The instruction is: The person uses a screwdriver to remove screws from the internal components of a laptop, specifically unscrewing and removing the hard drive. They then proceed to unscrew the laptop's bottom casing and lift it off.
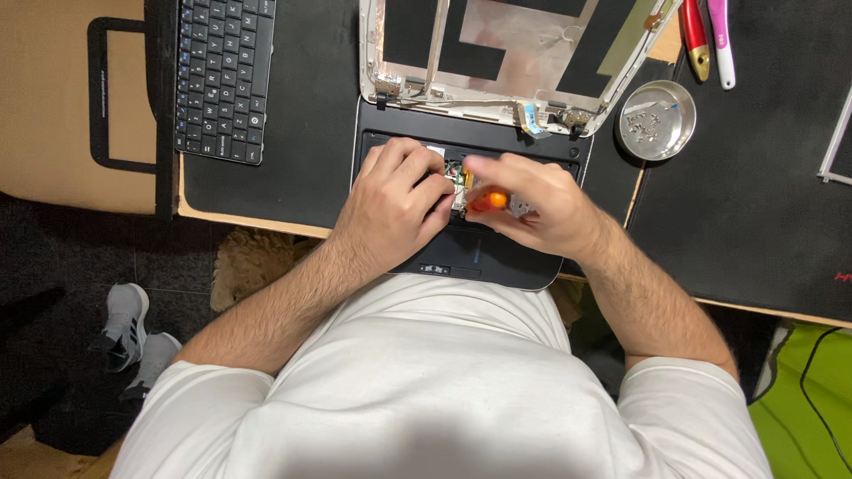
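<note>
The right hand (pixel 532 208) pinches an orange screwdriver (pixel 491 200) that points left toward the closed left hand (pixel 395 206), which rests on the laptop base (pixel 497 266).

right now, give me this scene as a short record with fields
left hand: left hand rests on the open laptop base
right hand: right hand grips an orange-handled tool over the base
behind base: stripped screen lid, hinged open
loose parts: detached keyboard at left; round metal dish holding small screws at right
surface: black mat on a wooden desk
</note>
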